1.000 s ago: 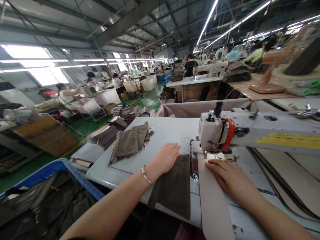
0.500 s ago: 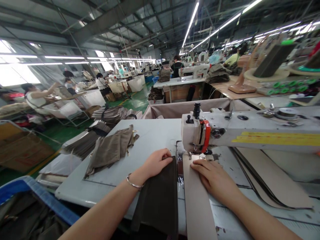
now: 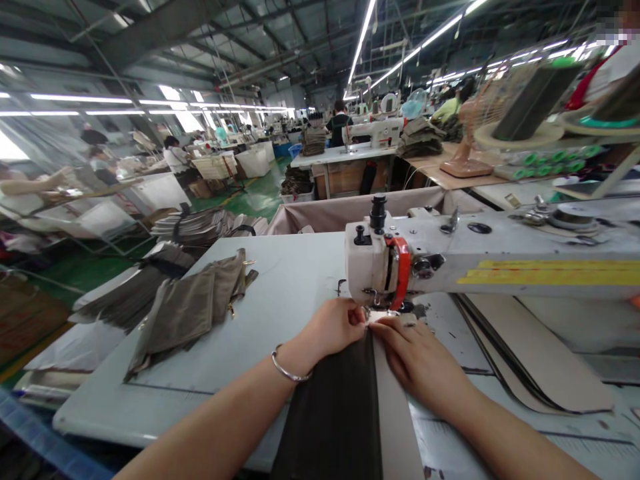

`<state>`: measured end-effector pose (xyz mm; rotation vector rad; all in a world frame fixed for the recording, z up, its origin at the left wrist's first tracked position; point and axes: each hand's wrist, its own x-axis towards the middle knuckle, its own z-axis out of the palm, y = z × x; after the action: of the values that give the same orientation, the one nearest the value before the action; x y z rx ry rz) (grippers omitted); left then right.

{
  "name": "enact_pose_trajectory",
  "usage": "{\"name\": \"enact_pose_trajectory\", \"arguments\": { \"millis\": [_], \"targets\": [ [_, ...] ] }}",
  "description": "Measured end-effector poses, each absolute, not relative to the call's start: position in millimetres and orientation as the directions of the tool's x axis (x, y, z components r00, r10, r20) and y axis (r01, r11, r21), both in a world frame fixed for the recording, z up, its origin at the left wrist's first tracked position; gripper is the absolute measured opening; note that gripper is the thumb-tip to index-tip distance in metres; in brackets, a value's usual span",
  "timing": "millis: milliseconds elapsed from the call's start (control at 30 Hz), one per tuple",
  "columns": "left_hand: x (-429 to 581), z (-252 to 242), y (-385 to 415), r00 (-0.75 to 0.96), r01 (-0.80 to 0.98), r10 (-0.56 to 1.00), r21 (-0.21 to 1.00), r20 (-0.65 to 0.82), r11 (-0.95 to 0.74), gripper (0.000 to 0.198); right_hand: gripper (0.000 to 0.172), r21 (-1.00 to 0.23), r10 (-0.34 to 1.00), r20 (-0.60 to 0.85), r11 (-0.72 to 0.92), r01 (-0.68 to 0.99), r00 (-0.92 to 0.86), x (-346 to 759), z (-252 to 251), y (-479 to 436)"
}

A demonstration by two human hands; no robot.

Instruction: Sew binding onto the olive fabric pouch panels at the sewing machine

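My left hand [image 3: 336, 330] is closed in a pinch on the top end of a dark olive fabric strip [image 3: 333, 407], close below the needle area. The strip hangs down towards me and overlaps the left side of a pale beige strip [image 3: 399, 417]. My right hand [image 3: 417, 350] has its fingers together on the beige strip's upper end, pressing it at the dark strip's edge; its fingertips nearly meet those of my left hand. Just above both hands is the head of a sewing machine [image 3: 370, 263]. The exact grip of the right thumb is hidden.
Olive fabric pieces [image 3: 193, 300] with small metal clips lie on the table [image 3: 280, 267] to the left. Curved beige panels [image 3: 537, 353] are stacked under the machine arm. Bundled stacks [image 3: 135, 287] and a blue basket [image 3: 45, 433] stand left. People work farther back.
My left hand has brought the dark strip rightward onto the beige strip, up to my right hand. My right hand stays near the needle, its fingers more bent. The view has shifted right.
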<state>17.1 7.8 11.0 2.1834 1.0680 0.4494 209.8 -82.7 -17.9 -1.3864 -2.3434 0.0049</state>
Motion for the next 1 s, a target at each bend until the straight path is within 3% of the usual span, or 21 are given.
{"name": "enact_pose_trajectory", "arguments": {
  "millis": [133,733,1000],
  "targets": [
    [17,17,9,0.606,0.58,0.795,0.695,-0.02,-0.424,0.009,0.047,-0.218,0.843,0.339,0.503,0.836,-0.418,210,-18,-82],
    [25,19,7,0.539,0.624,0.83,0.593,0.146,-0.509,0.012,0.051,-0.173,0.845,0.33,0.494,0.852,-0.422,210,-22,-82],
    [22,17,3,0.524,0.662,0.831,0.522,0.19,-0.537,0.012,0.042,-0.178,0.821,0.373,0.521,0.835,-0.432,212,-21,-83]
  ]
}}
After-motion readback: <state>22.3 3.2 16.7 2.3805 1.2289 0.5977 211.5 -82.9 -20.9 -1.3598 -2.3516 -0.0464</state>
